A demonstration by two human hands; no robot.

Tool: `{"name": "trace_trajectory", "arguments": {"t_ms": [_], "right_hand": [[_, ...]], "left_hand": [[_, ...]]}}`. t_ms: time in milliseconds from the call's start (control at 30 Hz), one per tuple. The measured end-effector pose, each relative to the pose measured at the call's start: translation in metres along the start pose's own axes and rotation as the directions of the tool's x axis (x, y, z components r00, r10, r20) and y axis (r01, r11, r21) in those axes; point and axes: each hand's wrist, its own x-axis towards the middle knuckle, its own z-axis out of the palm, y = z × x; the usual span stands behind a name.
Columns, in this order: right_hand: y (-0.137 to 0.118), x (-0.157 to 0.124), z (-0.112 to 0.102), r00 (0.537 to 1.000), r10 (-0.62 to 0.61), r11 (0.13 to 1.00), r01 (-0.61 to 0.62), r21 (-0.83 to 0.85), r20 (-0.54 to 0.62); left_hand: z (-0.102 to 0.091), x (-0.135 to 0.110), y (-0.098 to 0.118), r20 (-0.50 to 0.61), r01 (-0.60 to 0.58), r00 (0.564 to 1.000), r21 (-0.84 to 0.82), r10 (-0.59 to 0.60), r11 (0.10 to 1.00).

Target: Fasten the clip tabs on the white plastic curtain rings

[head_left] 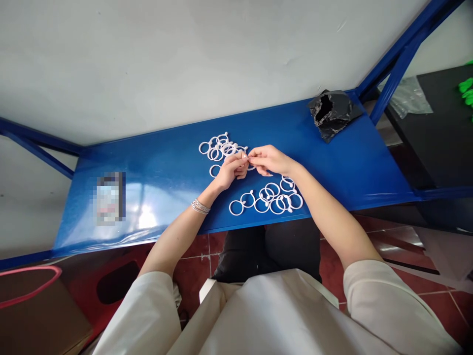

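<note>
My left hand (233,166) and my right hand (270,159) meet over the middle of the blue table, fingertips pinched together. Between them shows part of a white plastic ring (252,168), mostly covered by the fingers. Just beyond my left hand lies a loose pile of white rings (215,154), several with a small round knob on the rim. Closer to the front edge, below my right hand, another group of similar rings (277,205) is spread out, some overlapping. The exact spot where the fingertips grip is too small to make out.
The blue table (177,162) stands against a pale wall. A torn black plastic bag (330,114) sits at its back right corner, and a blurred-out item (109,198) lies at the left. Blue frame bars (397,74) rise at the right end.
</note>
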Motion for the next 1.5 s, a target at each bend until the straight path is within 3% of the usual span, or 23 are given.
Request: {"name": "trace_trajectory", "arguments": {"t_ms": [100, 300, 400, 600, 800, 967, 1167, 1300, 1367, 1500], "right_hand": [[-0.004, -0.003, 0.003, 0.994, 0.057, 0.993, -0.066, 0.098, 0.090], [-0.002, 0.002, 0.015, 0.998, -0.013, 0.936, -0.009, 0.352, 0.059], [0.001, 0.005, 0.015, 0.999, -0.043, 0.942, 0.048, 0.332, -0.024], [0.002, 0.006, 0.007, 0.976, -0.121, 0.946, 0.169, 0.278, -0.182], [0.002, 0.006, 0.007, 0.969, -0.138, 0.969, 0.176, 0.176, -0.207], [0.004, 0.009, 0.010, 0.955, -0.133, 0.972, 0.179, 0.155, -0.265], [0.007, 0.010, 0.010, 0.960, -0.094, 0.978, 0.139, 0.158, -0.264], [0.009, 0.008, 0.013, 0.990, -0.064, 0.997, 0.070, 0.041, -0.128], [0.010, 0.008, 0.015, 0.988, -0.095, 0.995, 0.090, -0.049, -0.119], [0.007, 0.004, 0.016, 0.971, -0.186, 0.963, 0.150, -0.225, -0.148]], "left_hand": [[0.003, -0.003, 0.004, 0.071, 0.018, 0.997, 0.011, -0.019, 1.000], [0.005, -0.006, 0.010, 0.040, -0.035, 0.999, -0.024, 0.036, 0.999], [0.003, -0.004, 0.007, -0.058, -0.063, 0.996, 0.007, 0.063, 0.998], [0.001, 0.000, -0.005, -0.197, -0.255, 0.939, 0.156, 0.283, 0.954], [0.000, 0.000, -0.006, -0.184, -0.251, 0.949, 0.049, 0.256, 0.967], [-0.006, 0.000, -0.002, -0.169, -0.222, 0.957, 0.094, 0.235, 0.971], [-0.005, 0.002, -0.005, -0.259, -0.268, 0.913, 0.202, 0.315, 0.942], [-0.005, 0.002, -0.012, -0.282, -0.299, 0.865, 0.373, 0.415, 0.878], [-0.005, 0.000, -0.014, -0.271, -0.302, 0.838, 0.491, 0.473, 0.817], [-0.008, -0.004, -0.009, -0.130, -0.306, 0.796, 0.757, 0.592, 0.578]]}}
